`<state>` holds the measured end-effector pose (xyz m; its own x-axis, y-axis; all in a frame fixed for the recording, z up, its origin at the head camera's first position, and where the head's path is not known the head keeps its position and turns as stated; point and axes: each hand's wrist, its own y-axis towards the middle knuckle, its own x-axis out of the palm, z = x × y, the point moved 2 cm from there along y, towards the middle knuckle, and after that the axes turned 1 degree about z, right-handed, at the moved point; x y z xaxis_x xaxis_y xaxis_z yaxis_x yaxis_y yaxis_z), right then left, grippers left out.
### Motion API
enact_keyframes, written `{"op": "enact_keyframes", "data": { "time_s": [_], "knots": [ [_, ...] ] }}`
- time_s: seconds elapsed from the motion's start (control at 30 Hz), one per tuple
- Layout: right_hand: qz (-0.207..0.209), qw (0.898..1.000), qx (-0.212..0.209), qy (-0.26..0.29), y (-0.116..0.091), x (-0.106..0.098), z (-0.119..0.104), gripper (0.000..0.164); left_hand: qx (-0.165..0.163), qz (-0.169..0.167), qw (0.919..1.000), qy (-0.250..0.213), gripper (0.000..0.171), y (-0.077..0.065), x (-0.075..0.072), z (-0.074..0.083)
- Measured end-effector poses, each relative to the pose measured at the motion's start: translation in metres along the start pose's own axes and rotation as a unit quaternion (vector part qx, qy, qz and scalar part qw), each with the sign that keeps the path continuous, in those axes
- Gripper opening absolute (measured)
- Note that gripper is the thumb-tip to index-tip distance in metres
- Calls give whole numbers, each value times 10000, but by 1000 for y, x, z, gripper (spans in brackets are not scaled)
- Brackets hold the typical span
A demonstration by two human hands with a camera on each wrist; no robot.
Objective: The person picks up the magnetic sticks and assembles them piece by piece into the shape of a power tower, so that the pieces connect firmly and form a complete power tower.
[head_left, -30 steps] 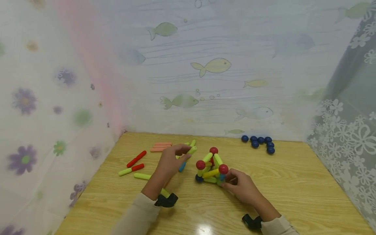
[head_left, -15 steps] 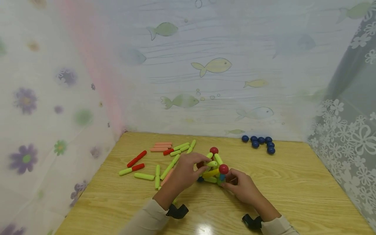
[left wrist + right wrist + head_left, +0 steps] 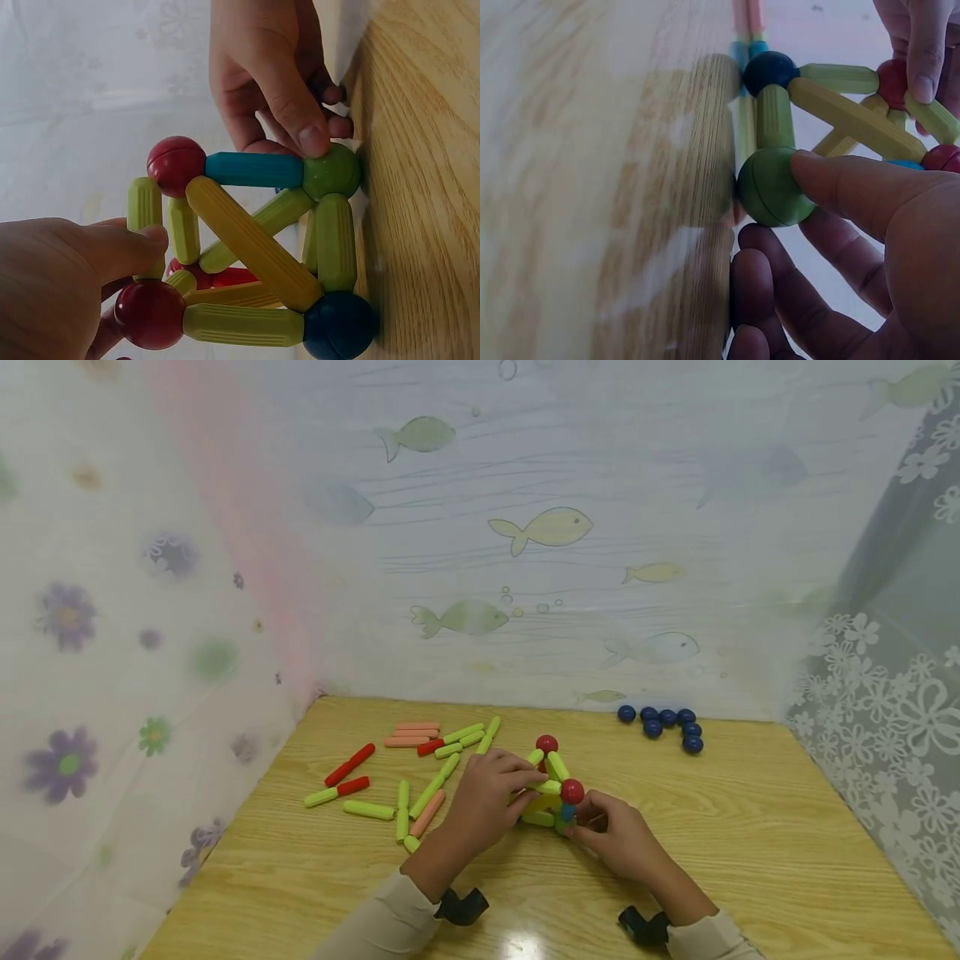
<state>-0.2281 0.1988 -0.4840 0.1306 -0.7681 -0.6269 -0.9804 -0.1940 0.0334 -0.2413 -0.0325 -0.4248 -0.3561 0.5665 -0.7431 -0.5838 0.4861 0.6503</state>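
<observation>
On the table stands a small frame of toy building rods and balls. My left hand [image 3: 491, 797] pinches a yellow-green rod [image 3: 142, 202] between thumb and fingers along the frame's top edge. In the left wrist view that rod spans two red balls, the upper one [image 3: 176, 166] and the lower one [image 3: 152, 315]. My right hand [image 3: 621, 837] grips the green ball [image 3: 771, 187] at a bottom corner, thumb on one side. A blue rod [image 3: 253, 169] joins this ball to a red one. A yellow rod [image 3: 251, 244] slants down to a dark blue ball [image 3: 340, 326].
Loose yellow-green rods [image 3: 369, 811], red rods [image 3: 349, 766] and salmon rods [image 3: 417, 727] lie on the left of the wooden table [image 3: 750, 827]. Several dark blue balls [image 3: 667, 717] sit at the back right. A fish-print curtain [image 3: 540, 627] hangs behind the table.
My left hand has moved right from the loose rods, carrying a yellow-green rod, and brought it across the top of the frame. My right hand has stayed at the green ball.
</observation>
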Motion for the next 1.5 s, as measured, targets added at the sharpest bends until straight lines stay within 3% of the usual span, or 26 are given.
{"op": "enact_keyframes", "data": {
  "time_s": [0.33, 0.6, 0.87, 1.03, 1.1, 1.23, 1.3, 1.4, 1.5],
  "knots": [
    [-22, 10000, -30, -29, 0, 1, 1, 18, 179, 127, 9991, 376, 19, -3, 5, -1],
    [-25, 10000, -63, -6, 1, 0, 1, 18, 64, 160, 9998, 104, 24, -2, 7, 0],
    [-33, 10000, 25, -29, 0, -1, 0, 18, -891, -39, 9954, -358, 30, -4, 0, 0],
    [-8, 10000, 12, -44, 0, 0, -1, 17, -1082, -281, 9906, -792, 28, -5, -3, -8],
    [-20, 10000, -9, -43, 0, 0, -1, 17, -1249, -428, 9827, -1301, 30, -6, -6, -17],
    [-66, 10000, -22, -18, 1, 1, -1, 18, -2108, -641, 9485, -2276, 27, -12, -16, -49],
    [-58, 10000, -15, -26, 1, 1, 0, 18, -2649, -669, 9334, -2325, 23, -15, -19, -72],
    [-51, 10000, 16, -11, 1, 0, 1, 19, -3233, -800, 9226, -1947, 18, -22, -19, -105],
    [-75, 10000, -7, 37, 0, -1, 1, 20, -3623, -1042, 9121, -1614, 17, -30, -16, -128]
  ]
}}
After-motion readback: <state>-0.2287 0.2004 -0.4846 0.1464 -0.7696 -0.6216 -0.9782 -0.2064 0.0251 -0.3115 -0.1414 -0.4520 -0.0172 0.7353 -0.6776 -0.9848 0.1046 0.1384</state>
